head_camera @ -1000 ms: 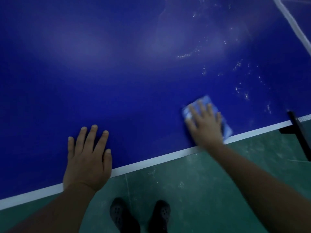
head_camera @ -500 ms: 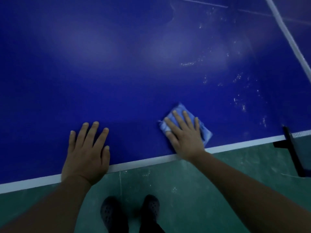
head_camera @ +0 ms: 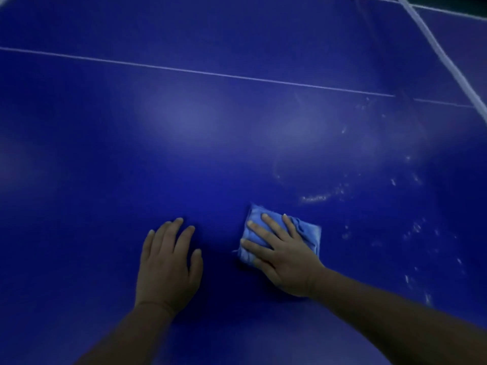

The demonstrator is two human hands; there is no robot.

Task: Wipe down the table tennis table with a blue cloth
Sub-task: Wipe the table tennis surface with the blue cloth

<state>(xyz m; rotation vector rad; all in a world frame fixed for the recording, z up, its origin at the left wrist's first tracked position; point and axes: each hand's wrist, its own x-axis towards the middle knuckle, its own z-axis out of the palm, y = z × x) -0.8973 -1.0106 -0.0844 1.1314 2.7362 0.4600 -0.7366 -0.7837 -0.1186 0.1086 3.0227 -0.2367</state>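
The right hand pressed flat, straight fingers on the cloth; best sweep firmly toward the specks at one o'clock, while the left hand lay open, bracing on the counter.

Both hands lie flat, fingers straight: left hand beside right hand.

One camera on my head, looking forward and steeply down, close above the blue surface, my two forearms entering from the near edge, thin white line crossing far, net edge at far right
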